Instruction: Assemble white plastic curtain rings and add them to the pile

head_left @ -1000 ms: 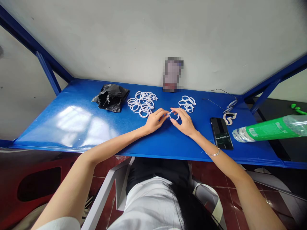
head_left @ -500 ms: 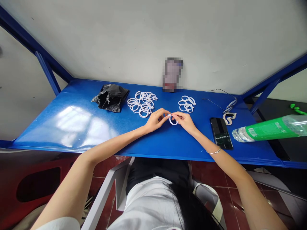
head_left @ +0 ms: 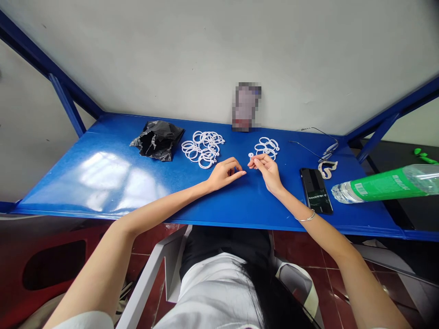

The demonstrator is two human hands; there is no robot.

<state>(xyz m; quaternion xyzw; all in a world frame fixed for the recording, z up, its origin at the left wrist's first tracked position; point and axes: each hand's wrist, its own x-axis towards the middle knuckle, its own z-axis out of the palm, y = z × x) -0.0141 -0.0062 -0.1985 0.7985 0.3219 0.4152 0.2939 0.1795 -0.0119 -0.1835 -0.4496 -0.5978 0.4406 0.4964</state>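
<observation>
My right hand (head_left: 269, 174) pinches a white plastic curtain ring (head_left: 250, 156) between thumb and fingertips. The ring's small eyelet sticks out on the left, and my fingers hide most of its loop. Just beyond that hand lies a small group of similar rings (head_left: 262, 148), partly covered by the fingers. My left hand (head_left: 222, 175) rests on the table with its fingers curled loosely and its thumb apart, holding nothing. A larger heap of white rings (head_left: 205, 147) lies beyond it to the left.
On the blue table (head_left: 192, 205), a crumpled black plastic bag (head_left: 161, 139) lies left of the heap. A phone (head_left: 316, 191), eyeglasses (head_left: 329, 150) and a green-labelled bottle (head_left: 384, 185) are on the right. A blurred upright object (head_left: 246, 107) leans against the wall.
My left hand has let go of the ring, its thumb and fingers now apart. My right hand has carried the ring slightly away from me, towards the small group.
</observation>
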